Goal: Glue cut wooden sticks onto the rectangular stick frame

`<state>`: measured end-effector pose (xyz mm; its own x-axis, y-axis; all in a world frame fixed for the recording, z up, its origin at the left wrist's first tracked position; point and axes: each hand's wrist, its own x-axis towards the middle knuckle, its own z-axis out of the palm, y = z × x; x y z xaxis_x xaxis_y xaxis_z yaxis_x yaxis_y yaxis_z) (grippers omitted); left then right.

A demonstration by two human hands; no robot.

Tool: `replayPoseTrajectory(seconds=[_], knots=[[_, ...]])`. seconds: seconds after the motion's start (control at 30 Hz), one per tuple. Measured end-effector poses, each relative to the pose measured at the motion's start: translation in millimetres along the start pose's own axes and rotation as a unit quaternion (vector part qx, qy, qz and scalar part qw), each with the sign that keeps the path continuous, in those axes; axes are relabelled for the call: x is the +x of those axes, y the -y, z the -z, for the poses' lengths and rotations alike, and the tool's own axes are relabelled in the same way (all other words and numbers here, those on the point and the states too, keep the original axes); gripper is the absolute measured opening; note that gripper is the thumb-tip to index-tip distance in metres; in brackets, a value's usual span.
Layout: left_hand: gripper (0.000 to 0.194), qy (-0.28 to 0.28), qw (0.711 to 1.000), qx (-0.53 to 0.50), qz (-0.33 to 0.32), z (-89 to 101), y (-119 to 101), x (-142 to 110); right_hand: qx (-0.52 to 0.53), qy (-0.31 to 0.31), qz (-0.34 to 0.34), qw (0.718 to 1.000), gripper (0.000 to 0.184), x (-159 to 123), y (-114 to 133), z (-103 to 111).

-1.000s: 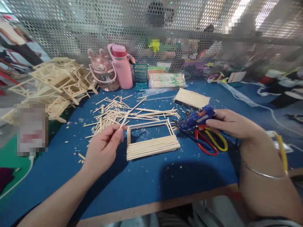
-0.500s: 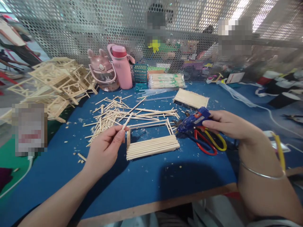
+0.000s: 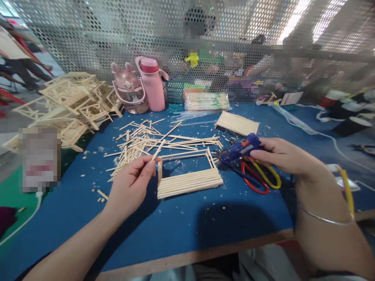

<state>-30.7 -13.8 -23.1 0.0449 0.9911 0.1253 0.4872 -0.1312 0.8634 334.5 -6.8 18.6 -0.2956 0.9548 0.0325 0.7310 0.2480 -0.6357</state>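
Pinched between thumb and fingers of my left hand is a thin wooden stick, slanting up and away to the right. My right hand is closed around a blue glue gun, its nozzle pointing left and down. Between the hands lies a small frame of sticks, its near side covered by a row of sticks laid side by side. Pliers with red and yellow handles rest under the glue gun, partly hidden by it.
Loose sticks are heaped behind my left hand. A stick panel, wrapped sticks and clear glue sticks lie farther back. Two pink bottles stand by the perforated screen. Stick structures are piled at left.
The view has shifted very slightly. Both hands keep their hold on the stick and the glue gun, almost without moving.
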Motion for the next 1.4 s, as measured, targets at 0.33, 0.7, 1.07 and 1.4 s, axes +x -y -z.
replayPoseTrajectory(seconds=[0.33, 0.7, 1.07, 1.4], knots=[[0.032, -0.111, 0.990, -0.081, -0.011, 5.6, 1, 7, 0.214, -0.035, 0.068, 0.974, 0.033, 10, 27, -41], [0.029, -0.124, 0.989, -0.019, -0.081, 8.4, 13, 14, -0.029, 0.012, 0.186, 0.982, 0.026, 30, 91, -83], [0.025, -0.111, 0.988, -0.002, -0.110, 7.7, 13, 12, -0.008, 0.053, 0.191, 0.980, 0.025, 43, 91, -90], [0.025, -0.109, 0.987, 0.005, -0.114, 7.6, 15, 13, -0.012, 0.046, 0.186, 0.981, 0.024, 41, 91, -90]])
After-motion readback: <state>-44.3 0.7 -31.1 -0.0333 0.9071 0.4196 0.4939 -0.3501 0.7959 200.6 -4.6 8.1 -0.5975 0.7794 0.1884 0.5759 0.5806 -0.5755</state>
